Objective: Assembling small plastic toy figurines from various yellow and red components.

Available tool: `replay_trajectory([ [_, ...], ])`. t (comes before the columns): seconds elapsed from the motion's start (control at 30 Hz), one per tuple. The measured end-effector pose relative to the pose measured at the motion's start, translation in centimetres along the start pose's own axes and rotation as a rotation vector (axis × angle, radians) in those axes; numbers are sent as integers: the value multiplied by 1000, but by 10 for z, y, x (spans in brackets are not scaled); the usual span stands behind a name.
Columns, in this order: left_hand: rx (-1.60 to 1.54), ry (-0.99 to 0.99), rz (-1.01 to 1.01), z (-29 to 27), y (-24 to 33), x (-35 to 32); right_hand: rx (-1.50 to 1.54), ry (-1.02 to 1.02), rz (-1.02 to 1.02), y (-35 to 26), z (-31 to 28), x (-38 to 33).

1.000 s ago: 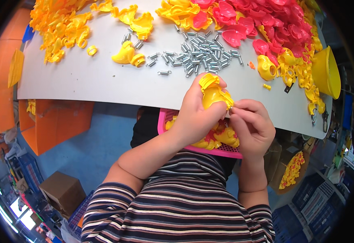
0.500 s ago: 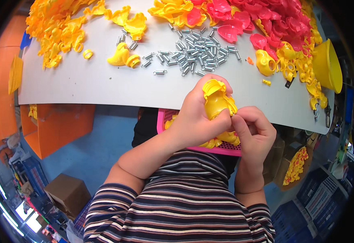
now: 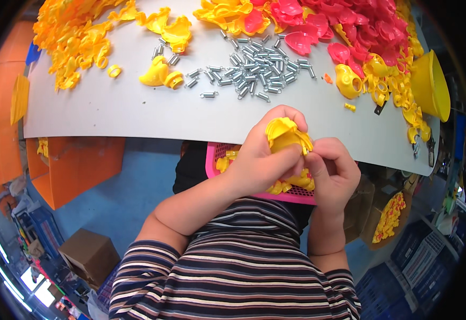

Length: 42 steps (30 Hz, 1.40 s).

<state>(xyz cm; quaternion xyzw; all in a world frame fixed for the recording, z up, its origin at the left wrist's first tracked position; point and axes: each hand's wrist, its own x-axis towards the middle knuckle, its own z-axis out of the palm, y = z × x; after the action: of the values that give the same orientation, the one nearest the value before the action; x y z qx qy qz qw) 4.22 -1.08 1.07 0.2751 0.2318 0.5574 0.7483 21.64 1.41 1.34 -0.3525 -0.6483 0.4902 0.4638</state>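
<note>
My left hand [image 3: 257, 157] is wrapped round a hollow yellow plastic shell [image 3: 283, 133], just off the near edge of the table, with its thumb pressed inside. Close against the shell's right edge, my right hand [image 3: 338, 173] has thumb and index finger pinched together. Whatever lies in that pinch is too small and covered to name. Below both hands, a pink mesh basket [image 3: 210, 166] with yellow parts in it rests at my lap. Beyond them on the table lies a pile of small metal coil springs [image 3: 265, 66].
Yellow shells [image 3: 83, 42] are heaped at the far left, and pink shells [image 3: 366, 26] at the far right. A single yellow part [image 3: 155, 72] lies left of the springs. A yellow tub [image 3: 430, 88] stands at the right edge. An orange bin [image 3: 83, 165] is below the table.
The yellow shell has tipped, so less of its hollow shows and its upper end sits lower. My right hand has shifted slightly left, still pinching at the shell's edge.
</note>
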Motion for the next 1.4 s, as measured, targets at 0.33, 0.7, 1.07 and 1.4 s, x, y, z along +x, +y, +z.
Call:
replay_trajectory([
  [0.33, 787, 236, 143, -8, 31, -9, 221, -184, 640, 3, -25, 58],
  [0.7, 924, 388, 217, -23, 13, -8, -783, -118, 73, 17, -5, 112],
  [1.07, 1219, 363, 337, -29, 12, -11, -627, -233, 305, -6, -21, 90],
  [1.4, 1294, 280, 447, -35, 12, -10, -678, -248, 109, 3, -8, 131],
])
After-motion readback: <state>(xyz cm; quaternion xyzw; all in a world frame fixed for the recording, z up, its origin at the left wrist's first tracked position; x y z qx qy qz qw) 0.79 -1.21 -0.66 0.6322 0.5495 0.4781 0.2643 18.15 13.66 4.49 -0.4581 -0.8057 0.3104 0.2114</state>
